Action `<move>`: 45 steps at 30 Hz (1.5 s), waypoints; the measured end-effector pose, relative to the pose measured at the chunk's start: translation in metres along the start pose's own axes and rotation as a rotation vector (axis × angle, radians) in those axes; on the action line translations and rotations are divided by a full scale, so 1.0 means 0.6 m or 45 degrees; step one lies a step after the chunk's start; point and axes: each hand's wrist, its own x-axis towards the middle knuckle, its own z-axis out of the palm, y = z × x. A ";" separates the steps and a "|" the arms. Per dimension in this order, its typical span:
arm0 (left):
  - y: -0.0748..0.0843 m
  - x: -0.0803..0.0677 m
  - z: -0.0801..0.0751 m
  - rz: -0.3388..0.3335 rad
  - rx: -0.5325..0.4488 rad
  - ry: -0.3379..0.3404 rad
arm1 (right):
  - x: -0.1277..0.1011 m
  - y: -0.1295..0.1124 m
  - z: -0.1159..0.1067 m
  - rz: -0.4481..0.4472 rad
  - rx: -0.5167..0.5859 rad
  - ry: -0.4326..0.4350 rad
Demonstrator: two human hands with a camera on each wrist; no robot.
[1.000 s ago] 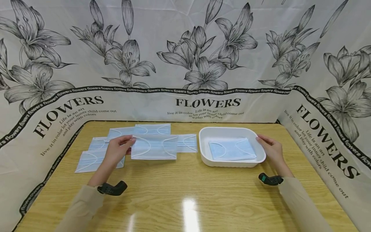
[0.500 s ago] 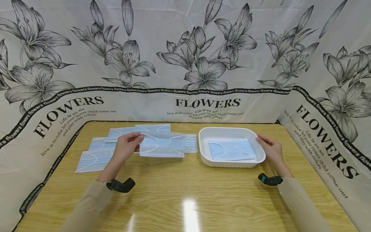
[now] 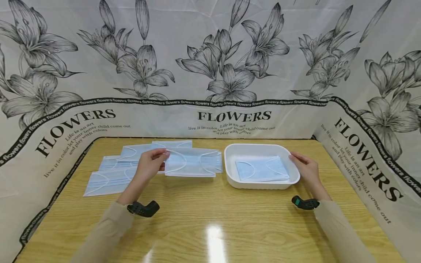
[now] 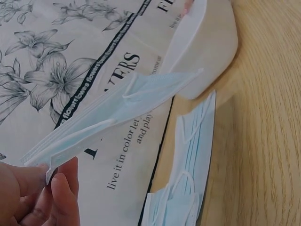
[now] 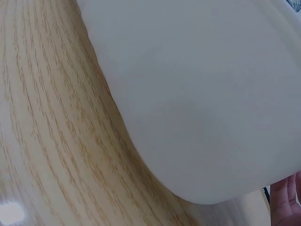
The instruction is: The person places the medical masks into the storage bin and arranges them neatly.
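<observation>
My left hand [image 3: 152, 163] pinches the left edge of a light blue face mask [image 3: 192, 162] and holds it flat just above the table, left of the white tray [image 3: 230, 171]. In the left wrist view the held mask [image 4: 117, 110] stretches from my fingers [image 4: 61, 197] toward the tray [image 4: 211, 47]. Another blue mask [image 3: 261, 168] lies inside the tray. My right hand [image 3: 304, 167] rests against the tray's right rim; the right wrist view shows the tray's white wall [image 5: 197, 94] up close.
Several more blue masks [image 3: 112, 175] lie spread on the wooden table [image 3: 210, 219] at the back left, also seen in the left wrist view as masks [image 4: 188, 174]. A flower-printed cloth screen [image 3: 230, 117] walls the table on three sides.
My left hand has carried the held mask to the right, closer to the tray. The right hand has stayed on the tray's rim.
</observation>
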 end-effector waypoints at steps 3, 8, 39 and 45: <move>0.004 0.000 0.004 0.002 0.001 -0.007 | 0.000 0.000 -0.001 -0.003 0.001 -0.002; 0.013 -0.002 0.009 0.014 0.010 -0.011 | -0.001 -0.001 -0.002 0.003 -0.009 0.002; 0.062 0.008 0.063 0.022 -0.106 -0.134 | 0.002 0.003 -0.001 0.003 -0.023 0.006; 0.070 0.011 0.081 -0.010 -0.160 -0.165 | 0.001 0.001 0.000 0.012 -0.022 0.006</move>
